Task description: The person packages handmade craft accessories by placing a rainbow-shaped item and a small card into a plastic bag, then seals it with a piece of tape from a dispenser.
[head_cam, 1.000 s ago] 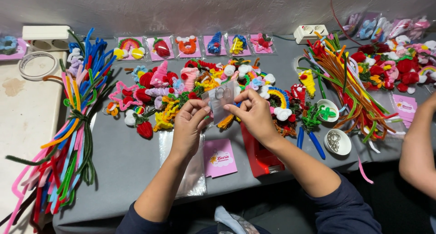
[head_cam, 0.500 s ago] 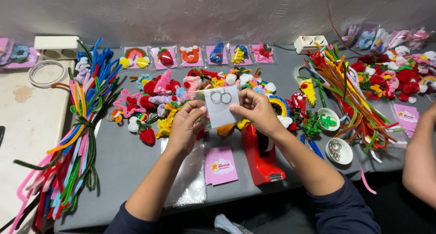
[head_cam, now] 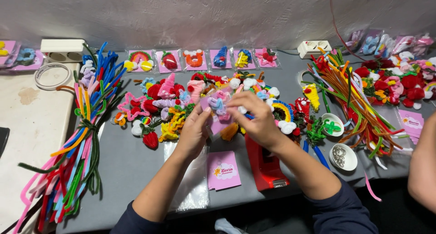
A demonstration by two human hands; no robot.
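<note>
Grey table [head_cam: 136,170] against white wall, left hand [head_cam: 194,133] and right hand [head_cam: 254,120] each grip pink card [head_cam: 218,111].

We are seeing two bare forearms coming up from the bottom edge, each ending in a bare hand, the left hand [head_cam: 193,134] and the right hand [head_cam: 256,120]. We are noticing no rings, watch, bracelet or gloves on either one. The person is wearing a dark navy long-sleeved top, with both sleeves sitting pushed up near the elbows, the cloth bunching in soft folds. The fabric is looking plain, with no print or stripe showing.
</note>
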